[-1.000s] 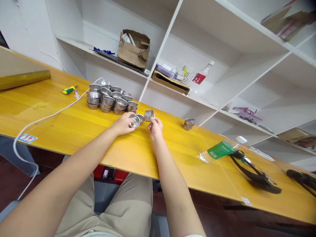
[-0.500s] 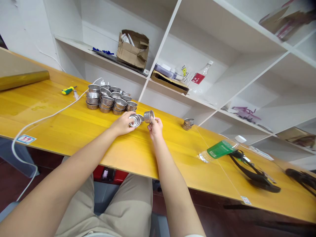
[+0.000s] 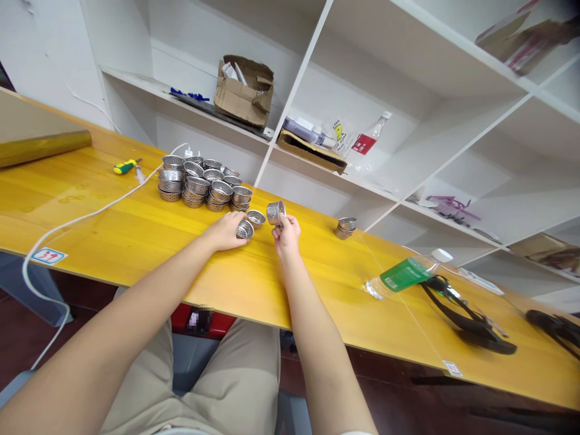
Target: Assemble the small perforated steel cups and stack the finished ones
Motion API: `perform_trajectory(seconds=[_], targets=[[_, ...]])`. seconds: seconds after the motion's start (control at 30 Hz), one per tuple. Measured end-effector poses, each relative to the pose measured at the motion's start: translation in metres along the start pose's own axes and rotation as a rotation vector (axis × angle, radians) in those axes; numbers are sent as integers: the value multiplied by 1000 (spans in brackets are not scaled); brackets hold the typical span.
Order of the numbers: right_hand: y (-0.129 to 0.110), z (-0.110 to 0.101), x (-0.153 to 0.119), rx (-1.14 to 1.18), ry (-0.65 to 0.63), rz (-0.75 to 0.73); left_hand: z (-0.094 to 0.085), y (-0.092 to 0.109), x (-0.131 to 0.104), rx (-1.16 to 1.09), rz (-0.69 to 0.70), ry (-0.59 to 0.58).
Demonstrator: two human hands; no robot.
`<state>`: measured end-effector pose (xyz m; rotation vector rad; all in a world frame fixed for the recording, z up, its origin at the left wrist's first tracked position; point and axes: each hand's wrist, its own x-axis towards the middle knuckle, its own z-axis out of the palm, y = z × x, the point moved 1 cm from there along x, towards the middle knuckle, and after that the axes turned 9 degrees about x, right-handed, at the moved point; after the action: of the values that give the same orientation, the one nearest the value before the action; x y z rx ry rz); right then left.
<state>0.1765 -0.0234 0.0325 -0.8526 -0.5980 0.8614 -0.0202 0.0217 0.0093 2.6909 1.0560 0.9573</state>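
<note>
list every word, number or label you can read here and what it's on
"39", probably, handwritten: left sticker on the table
Right sticker: too small to read
Green bottle label: print too blurred
Red bottle label: too blurred
White-and-yellow packaging: letters too small to read surely
Metal cup in the right hand: no readable marking

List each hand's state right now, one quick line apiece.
Left hand: closed around a cup; whether it is lifted cannot be told.
Right hand: closed, holding another cup above the table.
</note>
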Motion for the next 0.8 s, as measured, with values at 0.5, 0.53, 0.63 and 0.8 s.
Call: perform_trajectory(seconds=[0.5, 0.53, 0.63, 0.8], targets=[[6, 7, -7, -155, -102, 57, -2, 5, -1, -102, 12, -19], [8, 8, -8, -202, -119, 63, -2, 6, -1, -114, 14, -16], [16, 9, -11, -365, -192, 66, -4, 8, -1, -145, -1, 1], [21, 9, -15, -645, -250, -120, -6, 10, -1, -133, -39, 13]])
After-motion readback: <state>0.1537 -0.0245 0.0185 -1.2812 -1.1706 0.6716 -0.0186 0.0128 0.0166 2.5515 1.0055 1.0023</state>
